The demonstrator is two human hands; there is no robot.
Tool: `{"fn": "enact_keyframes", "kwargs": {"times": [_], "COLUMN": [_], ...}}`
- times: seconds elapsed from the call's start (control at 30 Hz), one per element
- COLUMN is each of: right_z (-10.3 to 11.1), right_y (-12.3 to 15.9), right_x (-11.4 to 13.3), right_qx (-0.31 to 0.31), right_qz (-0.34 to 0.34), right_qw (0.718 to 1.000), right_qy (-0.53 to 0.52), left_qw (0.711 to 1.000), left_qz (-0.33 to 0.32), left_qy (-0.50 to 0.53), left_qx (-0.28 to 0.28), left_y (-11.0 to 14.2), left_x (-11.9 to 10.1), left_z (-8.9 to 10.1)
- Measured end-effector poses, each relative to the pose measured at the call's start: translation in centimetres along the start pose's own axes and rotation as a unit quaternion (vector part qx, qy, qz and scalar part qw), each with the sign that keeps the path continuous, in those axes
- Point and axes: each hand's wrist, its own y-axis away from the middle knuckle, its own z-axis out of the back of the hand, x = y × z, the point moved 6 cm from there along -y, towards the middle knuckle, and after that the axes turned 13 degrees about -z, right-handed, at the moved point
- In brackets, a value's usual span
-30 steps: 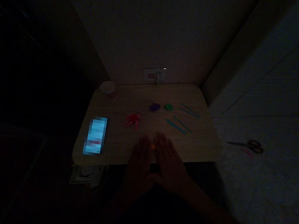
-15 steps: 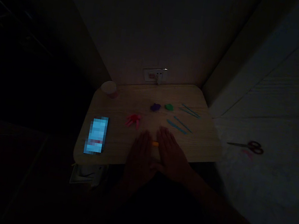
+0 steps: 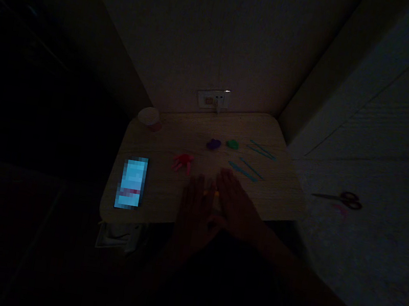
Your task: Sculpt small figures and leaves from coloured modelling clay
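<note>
In the dim head view, my left hand (image 3: 197, 209) lies flat on the wooden tabletop (image 3: 159, 195), fingers stretched forward. My right hand (image 3: 237, 202) rests beside it, also flat, and the thumbs come close together. Between the hands shows a small piece of orange modelling clay (image 3: 216, 194); its ends are hidden under the fingers. Just ahead lies a red and pink clay shape (image 3: 183, 161) with several finger-like strips. Farther back sit a purple clay lump (image 3: 213, 144) and a green clay lump (image 3: 233, 144).
Several thin blue modelling tools (image 3: 244, 171) lie on the right of the tabletop. A lit phone (image 3: 132, 183) is at the left, a cup (image 3: 149, 117) at the back left corner. The wall socket (image 3: 213, 99) holds a plug. Scissors (image 3: 348, 200) lie off to the right.
My left hand has shifted slightly right and its fingers now cover part of the orange clay. My right hand has moved slightly forward. The picture is darker.
</note>
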Motion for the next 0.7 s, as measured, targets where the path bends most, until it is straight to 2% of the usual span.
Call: {"fn": "enact_keyframes", "kwargs": {"times": [0.1,0.17,0.33,0.43,0.53,0.7], "right_z": [-0.2,-0.2,0.6,1.0,0.7,-0.2], "right_y": [-1.3,-1.1,2.4,3.8,3.3,0.2], "right_x": [-0.6,-0.5,1.1,2.3,3.3,3.3], "right_qx": [-0.001,-0.003,0.001,0.007,0.006,-0.002], "right_qz": [-0.006,-0.003,0.019,0.003,-0.008,-0.02], "right_qw": [1.0,1.0,1.0,1.0,1.0,1.0], "right_qy": [0.009,0.01,0.003,0.014,-0.004,-0.022], "left_qw": [1.0,1.0,0.999,0.999,0.998,0.999], "left_qz": [0.001,0.001,-0.025,-0.035,-0.043,-0.031], "left_qy": [0.006,0.003,-0.021,-0.034,-0.038,-0.021], "left_qx": [0.001,0.01,0.03,0.023,0.001,-0.032], "left_y": [-1.1,-0.9,2.1,3.4,3.1,0.8], "left_x": [0.3,0.0,-2.3,-2.8,-1.9,0.4], "left_z": [0.2,0.3,0.4,0.1,-0.4,-1.1]}}
